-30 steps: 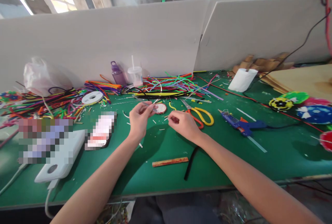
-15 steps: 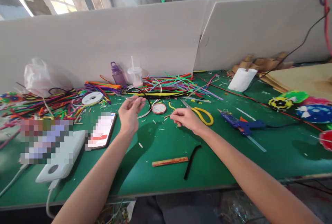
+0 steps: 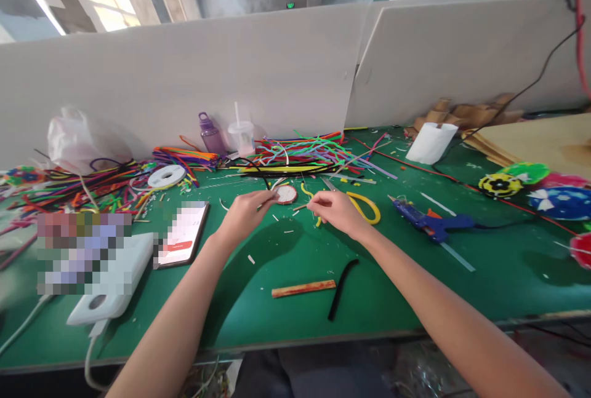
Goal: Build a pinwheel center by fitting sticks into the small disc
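Observation:
My left hand [image 3: 247, 213] is pinched at the left edge of a small round white disc with a red rim [image 3: 285, 194]. Whether its fingertips hold the disc or something thin is too small to tell. Just right of the disc, my right hand [image 3: 335, 210] has its fingers pressed together; what they hold is too small to make out. Yellow-handled scissors [image 3: 369, 208] lie right behind that hand. Nearer me, a brown stick [image 3: 303, 288] and a black fuzzy strip [image 3: 340, 293] rest on the green table [image 3: 258, 318].
Coloured pipe cleaners [image 3: 305, 152], a purple bottle [image 3: 211, 133] and a cup [image 3: 242, 138] stand along the back. A phone [image 3: 184, 235] and power bank [image 3: 111, 281] lie left. On the right are a blue glue gun [image 3: 427, 219] and a white roll [image 3: 431, 143].
My left hand has moved right and slightly down, from beside the black curved strip to the disc's edge. My right hand has barely shifted.

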`<act>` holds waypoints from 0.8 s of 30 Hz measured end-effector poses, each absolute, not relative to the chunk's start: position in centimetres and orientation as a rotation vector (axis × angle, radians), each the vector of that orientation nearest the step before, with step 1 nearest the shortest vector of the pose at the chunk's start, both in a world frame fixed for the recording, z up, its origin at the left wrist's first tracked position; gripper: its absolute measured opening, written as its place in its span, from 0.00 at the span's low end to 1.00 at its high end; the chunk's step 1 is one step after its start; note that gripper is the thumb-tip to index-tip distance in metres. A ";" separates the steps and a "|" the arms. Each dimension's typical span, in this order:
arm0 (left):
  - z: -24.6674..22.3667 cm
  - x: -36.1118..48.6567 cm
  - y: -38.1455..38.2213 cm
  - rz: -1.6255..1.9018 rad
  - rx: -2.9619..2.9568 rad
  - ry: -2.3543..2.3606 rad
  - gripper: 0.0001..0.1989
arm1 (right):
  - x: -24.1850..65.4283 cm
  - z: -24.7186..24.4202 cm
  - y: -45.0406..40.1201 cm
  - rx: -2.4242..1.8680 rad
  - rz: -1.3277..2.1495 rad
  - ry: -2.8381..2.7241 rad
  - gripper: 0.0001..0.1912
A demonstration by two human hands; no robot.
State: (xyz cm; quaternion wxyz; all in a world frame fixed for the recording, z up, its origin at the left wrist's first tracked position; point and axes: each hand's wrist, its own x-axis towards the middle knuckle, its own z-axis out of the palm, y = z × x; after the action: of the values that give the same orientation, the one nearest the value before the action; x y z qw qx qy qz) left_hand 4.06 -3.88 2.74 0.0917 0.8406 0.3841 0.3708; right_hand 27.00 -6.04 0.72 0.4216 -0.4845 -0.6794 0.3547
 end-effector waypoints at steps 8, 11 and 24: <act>1.5 5.0 -3.8 0.752 2.349 1.089 0.07 | 26.6 1.3 -6.4 -1.088 0.694 -1.545 0.10; 1.5 6.1 -4.5 0.741 2.033 0.984 0.05 | 26.5 1.4 -6.5 -1.000 0.759 -1.500 0.10; 2.0 7.9 -6.0 0.628 1.508 0.860 0.12 | 25.5 1.1 -7.0 -0.927 0.779 -1.594 0.08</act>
State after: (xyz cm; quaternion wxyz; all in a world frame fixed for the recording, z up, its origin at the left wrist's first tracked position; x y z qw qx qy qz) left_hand 7.94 -6.01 2.01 0.6034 0.6514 0.3716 0.2712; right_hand 25.50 -7.01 1.05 0.5395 -0.3900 -0.6705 0.3275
